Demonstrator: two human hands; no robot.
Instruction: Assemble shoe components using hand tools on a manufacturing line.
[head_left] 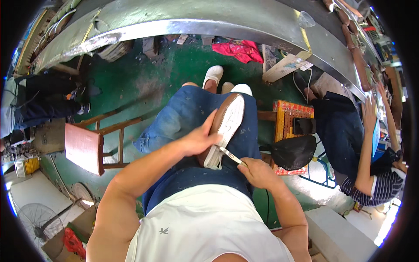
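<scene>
On my lap lies a brown shoe, its whitish underside up and a row of stitches running along its edge. My left hand is closed round the side of the shoe near its heel end, with the thumb across it. In my right hand is a slim, pale metal hand tool, gripped by its handle. The tool's tip touches or nearly touches the shoe's heel end; its exact kind is not clear. Blue denim shorts cover my legs under the shoe.
A metal-edged workbench curves across the far side. A wooden chair stands left, and a beaded seat right holds a phone and black bag. A co-worker sits far right; a fan stands lower left.
</scene>
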